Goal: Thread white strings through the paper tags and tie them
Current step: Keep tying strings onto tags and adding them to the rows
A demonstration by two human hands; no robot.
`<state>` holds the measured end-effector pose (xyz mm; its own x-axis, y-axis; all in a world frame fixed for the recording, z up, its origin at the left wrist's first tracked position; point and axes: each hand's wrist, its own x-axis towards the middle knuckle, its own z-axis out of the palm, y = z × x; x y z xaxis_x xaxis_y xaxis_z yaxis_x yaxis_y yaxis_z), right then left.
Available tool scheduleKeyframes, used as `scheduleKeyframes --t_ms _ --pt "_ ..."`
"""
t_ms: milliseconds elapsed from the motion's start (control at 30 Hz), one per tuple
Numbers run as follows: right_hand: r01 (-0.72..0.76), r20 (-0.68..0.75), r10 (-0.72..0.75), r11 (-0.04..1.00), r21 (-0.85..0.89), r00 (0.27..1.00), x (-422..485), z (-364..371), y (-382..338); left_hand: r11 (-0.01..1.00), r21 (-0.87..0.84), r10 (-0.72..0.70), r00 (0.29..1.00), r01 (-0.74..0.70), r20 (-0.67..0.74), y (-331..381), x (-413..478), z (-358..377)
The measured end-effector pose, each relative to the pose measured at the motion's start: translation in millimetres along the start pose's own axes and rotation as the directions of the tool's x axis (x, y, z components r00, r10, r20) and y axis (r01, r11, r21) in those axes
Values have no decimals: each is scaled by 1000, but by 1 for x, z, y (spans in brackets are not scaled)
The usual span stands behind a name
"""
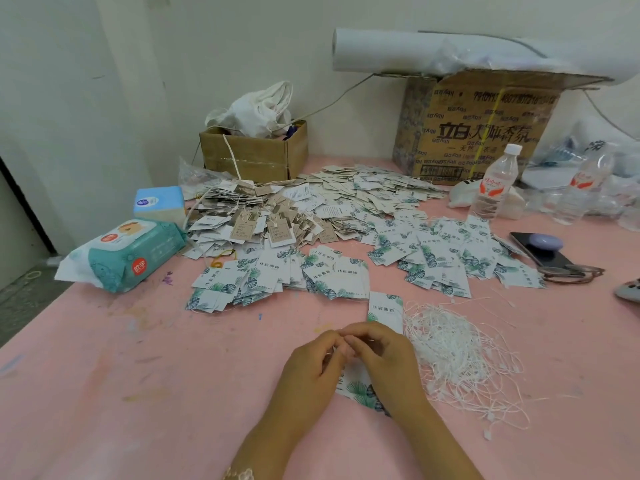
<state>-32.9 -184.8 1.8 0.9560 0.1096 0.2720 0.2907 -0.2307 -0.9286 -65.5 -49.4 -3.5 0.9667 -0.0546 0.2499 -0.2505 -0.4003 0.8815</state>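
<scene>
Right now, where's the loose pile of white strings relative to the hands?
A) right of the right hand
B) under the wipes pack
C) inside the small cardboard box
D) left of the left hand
A: the pile of white strings lies on the pink table just right of the right hand, with the left hand on the far side of it.
</scene>
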Motion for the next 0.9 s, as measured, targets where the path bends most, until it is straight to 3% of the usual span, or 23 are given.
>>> scheduleKeyframes --t_ms 67,167,267,467,767,900 --pt "53 -25 -55 996 -72 998 -1 1 2 999 -34 -7 1000 7 -10 -1 0 -1" --pt "184 35 -187 887 -423 982 0 7 6 995 -91 -31 999 29 -25 0 0 -2" --pt "134 104 -88 755 -641 991 3 12 11 993 -108 -48 998 43 -50 0 1 -3" --pt "81 89 -41 855 -512 995 3 13 7 990 -132 -49 997 40 -64 0 2 -4" --pt "86 93 -40 818 -569 995 4 14 13 972 -228 -99 984 63 -149 -6 5 -5" --pt "125 57 -112 838 -531 992 1 12 10 964 -255 -122 980 79 -159 -7 6 -5"
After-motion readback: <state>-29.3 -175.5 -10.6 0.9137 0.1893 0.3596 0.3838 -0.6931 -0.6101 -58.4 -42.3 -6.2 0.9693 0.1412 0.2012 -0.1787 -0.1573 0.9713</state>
